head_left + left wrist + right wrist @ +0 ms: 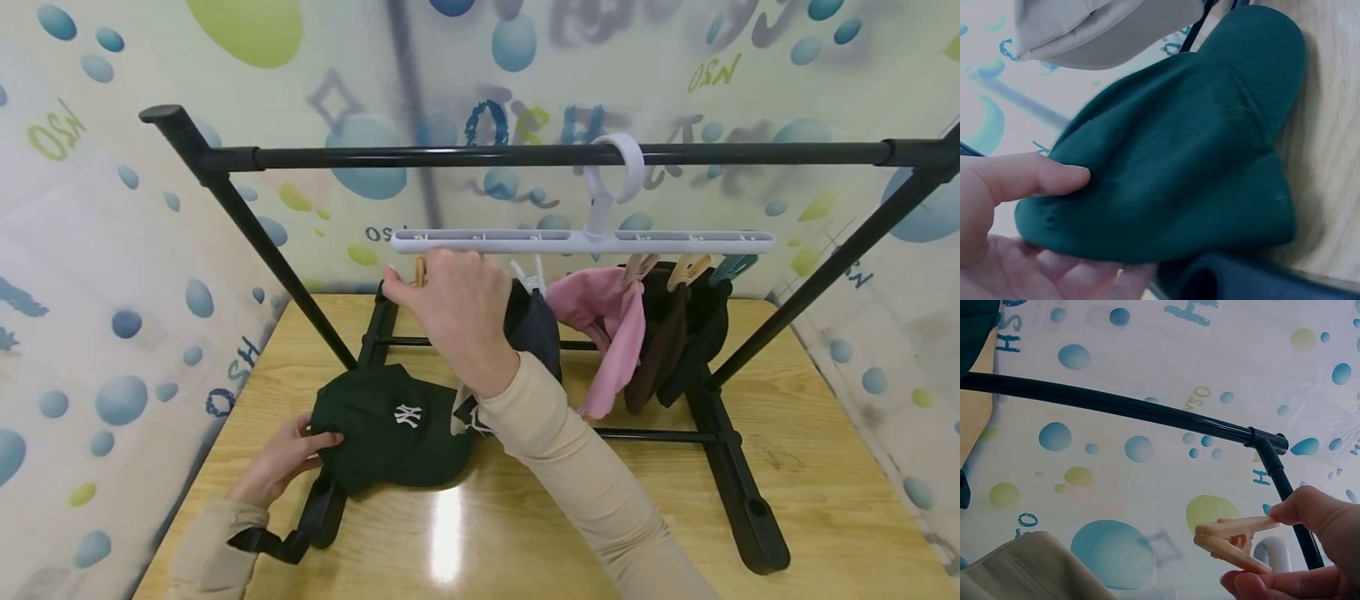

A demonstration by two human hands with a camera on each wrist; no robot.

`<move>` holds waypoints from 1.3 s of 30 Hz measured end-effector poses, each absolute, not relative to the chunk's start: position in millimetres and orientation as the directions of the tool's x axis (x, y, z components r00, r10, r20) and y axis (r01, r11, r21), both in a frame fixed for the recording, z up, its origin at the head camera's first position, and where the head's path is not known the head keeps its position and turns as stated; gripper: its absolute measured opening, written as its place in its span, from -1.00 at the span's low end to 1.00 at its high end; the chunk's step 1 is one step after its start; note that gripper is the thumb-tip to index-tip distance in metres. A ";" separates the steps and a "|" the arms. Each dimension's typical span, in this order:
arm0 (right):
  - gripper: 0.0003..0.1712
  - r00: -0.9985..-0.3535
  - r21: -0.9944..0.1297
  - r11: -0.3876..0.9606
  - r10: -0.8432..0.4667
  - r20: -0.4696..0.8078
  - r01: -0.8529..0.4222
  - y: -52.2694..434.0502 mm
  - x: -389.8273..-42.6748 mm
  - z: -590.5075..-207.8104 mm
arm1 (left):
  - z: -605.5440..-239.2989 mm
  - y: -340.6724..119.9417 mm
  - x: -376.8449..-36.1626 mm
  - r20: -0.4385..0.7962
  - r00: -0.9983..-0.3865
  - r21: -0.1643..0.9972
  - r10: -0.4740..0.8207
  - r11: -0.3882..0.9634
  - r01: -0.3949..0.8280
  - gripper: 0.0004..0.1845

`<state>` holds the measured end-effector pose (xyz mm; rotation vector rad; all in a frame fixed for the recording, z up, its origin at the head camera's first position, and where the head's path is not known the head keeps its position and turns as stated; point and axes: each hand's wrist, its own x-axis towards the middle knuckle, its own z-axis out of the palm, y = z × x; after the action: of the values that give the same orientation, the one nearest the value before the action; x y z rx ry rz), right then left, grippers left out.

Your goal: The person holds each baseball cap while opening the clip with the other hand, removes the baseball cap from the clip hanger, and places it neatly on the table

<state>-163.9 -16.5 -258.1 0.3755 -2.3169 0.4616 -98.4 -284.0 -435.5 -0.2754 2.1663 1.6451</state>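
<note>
My left hand holds a dark green baseball cap with a white embroidered logo by its back edge. In the left wrist view the thumb lies on top of the cap's fabric and the other fingers are underneath. Under the left end of the white hanger, my right hand pinches a tan clothespin between thumb and fingers. A beige cap hangs close by, mostly hidden behind the right forearm in the head view.
The hanger hooks over the black rack's top bar. Clipped along its right side hang a navy cap, a pink cap, a brown item and a black cap. The rack's feet stand on a wooden table.
</note>
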 end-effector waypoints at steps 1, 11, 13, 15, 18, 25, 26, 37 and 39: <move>-0.32 -0.687 -0.211 0.894 -0.134 0.715 -0.395 -16.3 -163.2 -258.1 | -435.1 -284.6 -97.7 -0.434 -0.897 0.872 0.086 0.292 -0.393 -0.30; -0.39 -0.634 -0.190 0.882 -0.146 0.759 -0.431 -15.5 -159.0 -256.3 | -413.2 -291.1 -98.0 -0.375 -0.926 0.868 0.037 0.365 -0.337 -0.41; -0.39 -0.628 -0.195 0.877 -0.145 0.764 -0.439 -15.5 -157.9 -255.6 | -408.6 -290.9 -98.6 -0.355 -0.935 0.859 0.024 0.402 -0.316 -0.40; -0.39 -0.628 -0.199 0.874 -0.144 0.765 -0.443 -15.4 -156.5 -254.7 | -404.1 -291.3 -98.4 -0.324 -0.946 0.852 0.027 0.443 -0.279 -0.41; -0.38 -0.636 -0.202 0.874 -0.147 0.757 -0.442 -15.2 -154.4 -253.7 | -397.5 -292.5 -97.1 -0.286 -0.957 0.840 0.041 0.491 -0.230 -0.45; -0.47 -0.658 -0.220 0.857 -0.171 0.733 -0.467 -8.1 -150.2 -251.3 | -386.9 -294.8 -97.2 -0.241 -0.966 0.837 0.098 0.525 -0.155 -0.50; -0.52 -0.659 -0.231 0.846 -0.175 0.732 -0.481 -5.7 -150.3 -250.7 | -386.0 -294.8 -97.0 -0.239 -0.966 0.834 0.099 0.531 -0.152 -0.49; -0.74 -0.606 -0.253 0.747 -0.243 0.758 -0.615 59.3 -156.5 -240.0 | -376.9 -294.2 -97.7 -0.253 -0.956 0.844 0.149 0.517 -0.143 -0.54; -0.71 -0.585 -0.228 0.751 -0.247 0.773 -0.619 73.8 -159.4 -241.3 | -376.6 -294.8 -98.7 -0.251 -0.955 0.846 0.158 0.516 -0.137 -0.55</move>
<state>-159.4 73.8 -241.3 0.6469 -2.1862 0.6268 -98.7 -294.8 -376.6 0.0180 2.4637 1.4134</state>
